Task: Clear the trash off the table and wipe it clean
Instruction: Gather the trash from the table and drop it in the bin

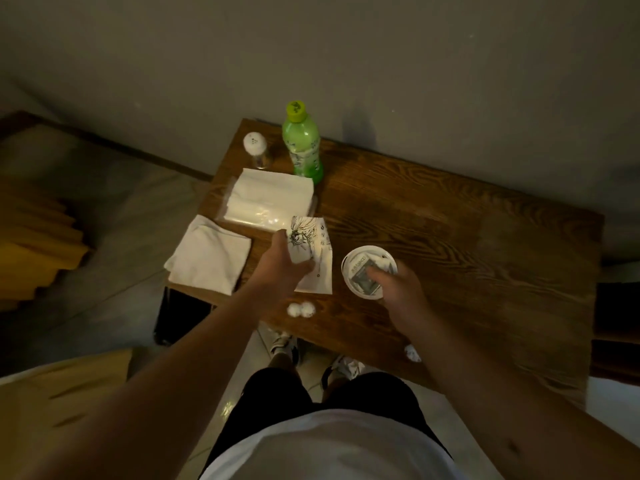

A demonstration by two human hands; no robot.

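The scene is dim and yellow-brown, with soft grain over the whole view. The wooden table (450,237) catches a dull sheen beyond the right hand (398,289), suggesting light from above. A soft shadow falls on the wall (346,64) far past both hands, right of the green bottle (302,143). White papers beyond the left hand (280,268) are the brightest areas, slightly washed out. Both hands are smeared by motion blur, and print on the paper held in the left hand is unreadable. The wide lens bends the table's edges and stretches the forearms toward the lower corners, where detail goes dark and soft.
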